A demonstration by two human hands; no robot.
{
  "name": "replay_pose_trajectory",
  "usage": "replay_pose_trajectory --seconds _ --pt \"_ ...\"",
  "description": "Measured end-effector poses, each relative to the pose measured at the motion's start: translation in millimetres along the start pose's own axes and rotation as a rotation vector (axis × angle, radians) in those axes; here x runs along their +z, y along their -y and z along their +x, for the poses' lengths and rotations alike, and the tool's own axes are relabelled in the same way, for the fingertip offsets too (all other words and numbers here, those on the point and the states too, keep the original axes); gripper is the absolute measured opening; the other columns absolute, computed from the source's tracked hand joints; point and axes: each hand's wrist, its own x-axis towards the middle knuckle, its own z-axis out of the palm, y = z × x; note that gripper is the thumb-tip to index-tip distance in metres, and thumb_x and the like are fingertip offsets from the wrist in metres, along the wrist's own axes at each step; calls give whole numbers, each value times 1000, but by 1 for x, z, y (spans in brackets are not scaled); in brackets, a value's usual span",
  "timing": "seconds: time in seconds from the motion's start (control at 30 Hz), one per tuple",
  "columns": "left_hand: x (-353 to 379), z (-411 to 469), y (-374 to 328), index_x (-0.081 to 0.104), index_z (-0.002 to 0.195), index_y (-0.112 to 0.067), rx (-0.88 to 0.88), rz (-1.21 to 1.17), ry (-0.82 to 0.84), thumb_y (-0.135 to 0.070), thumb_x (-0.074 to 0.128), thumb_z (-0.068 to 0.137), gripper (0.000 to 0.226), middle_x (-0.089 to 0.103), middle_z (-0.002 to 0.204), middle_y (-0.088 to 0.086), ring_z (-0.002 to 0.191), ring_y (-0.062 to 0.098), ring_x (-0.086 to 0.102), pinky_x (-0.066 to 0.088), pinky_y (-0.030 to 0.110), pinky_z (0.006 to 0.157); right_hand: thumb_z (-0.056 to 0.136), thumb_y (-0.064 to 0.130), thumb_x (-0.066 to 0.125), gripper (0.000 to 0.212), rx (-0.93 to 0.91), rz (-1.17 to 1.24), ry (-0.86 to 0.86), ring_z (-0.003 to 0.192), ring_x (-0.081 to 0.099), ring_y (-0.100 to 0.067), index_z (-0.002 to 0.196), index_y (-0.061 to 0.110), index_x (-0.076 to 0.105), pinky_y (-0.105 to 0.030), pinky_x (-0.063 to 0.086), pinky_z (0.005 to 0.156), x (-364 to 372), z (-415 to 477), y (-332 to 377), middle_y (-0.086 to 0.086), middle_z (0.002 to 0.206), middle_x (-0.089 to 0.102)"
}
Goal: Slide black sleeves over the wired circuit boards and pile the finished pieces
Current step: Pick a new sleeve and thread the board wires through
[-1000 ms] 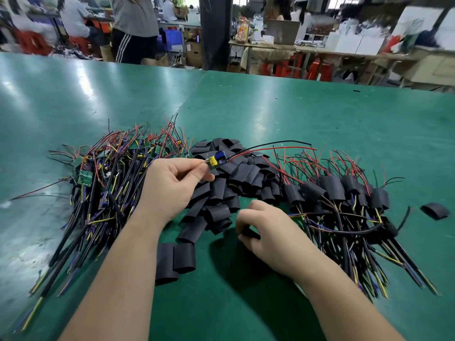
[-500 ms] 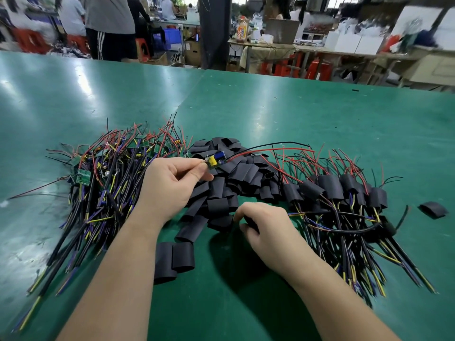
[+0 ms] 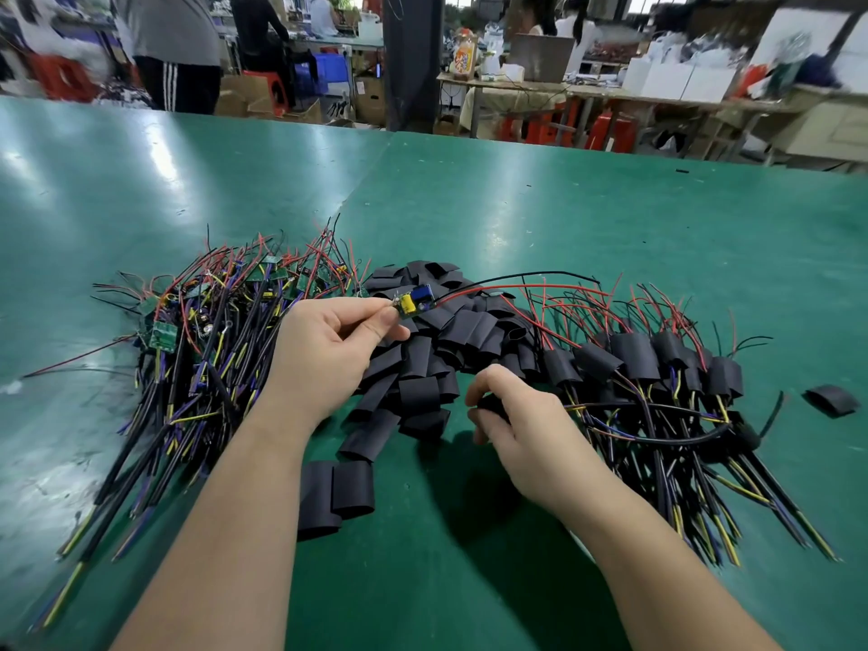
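Thumb and forefinger of the left hand (image 3: 329,354) pinch a small circuit board (image 3: 415,300) with a yellow and a blue part on it, held above the heap of loose sleeves (image 3: 437,354). Its red and black wires (image 3: 516,286) run to the right. The fingers of the right hand (image 3: 521,429) curl round one black sleeve (image 3: 491,405). Bare boards (image 3: 211,331) lie at left and sleeved pieces (image 3: 657,364) at right, on the green table (image 3: 516,204).

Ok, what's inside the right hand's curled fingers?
A black sleeve: a dark part of it shows between the thumb and the curled fingers of the right hand. The hand covers the rest, so its full length and shape cannot be seen.
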Motion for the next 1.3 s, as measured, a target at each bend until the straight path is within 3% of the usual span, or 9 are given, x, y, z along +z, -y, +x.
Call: replay_pose_trajectory --seconds 0.2,0.33,0.5,0.7,0.8,0.87,1.0,1.13,1.3 --pt "-1 1 -1 74 85 -24 -2 -10 -3 -13 63 91 16 73 70 -8 43 1 40 35 10 47 102 31 34 22 -16 194 -19 83 49 6 118 34 49 -7 37 71 -1 4 -2 12 96 52" --pt "-1 1 -1 74 85 -26 -7 -23 1 -13 63 90 17 73 70 -1 44 2 40 34 12 46 103 24 32 45 15 209 116 80 52 -9 146 38 29 -14 43 75 -4 4 -9 7 95 36" --pt "-2 2 1 73 82 -35 -17 -42 2 -16 64 90 22 73 73 5 48 13 37 31 21 46 103 17 32 65 -95 37 180 91 50 -17 135 63 0 -22 42 88 -9 3 -13 7 101 32" --pt "-3 2 3 74 77 -41 -16 -42 7 -19 64 90 27 73 72 10 48 14 38 33 23 49 100 22 44 85 -52 65 128 111 34 23 133 63 -23 4 16 94 -7 2 -12 22 132 33" --pt "-3 2 4 74 79 -46 -22 -48 16 -21 64 91 29 72 72 15 49 18 37 33 28 52 94 28 59 72 -57 19 40 100 39 9 151 35 15 -4 29 84 -5 2 -12 19 123 44" --pt "-3 2 4 74 80 -46 -18 -54 18 -21 64 91 30 71 72 17 49 19 37 32 30 53 89 28 66 49 -100 23 -83 102 50 6 135 31 49 -1 34 82 -8 3 -10 19 123 58" --pt "-4 3 4 74 79 -45 -26 -42 23 -23 64 90 26 68 73 26 48 19 37 33 28 50 81 3 70 32 -43 663 -281 95 67 -6 107 20 64 -17 49 86 -17 7 -2 7 103 73" --pt "-6 3 5 75 77 -38 -31 -52 21 -18 64 91 27 74 71 0 47 11 39 34 19 44 73 9 61 22 37 1345 -536 89 66 -13 94 12 59 -19 53 78 -38 11 -3 -1 91 73" --pt "-6 2 2 74 81 -34 -24 -61 15 -16 64 91 23 74 71 -6 45 7 38 33 17 43 75 23 59 21 101 1672 -583 86 70 -6 94 15 60 -16 54 69 -57 10 -8 3 94 72"
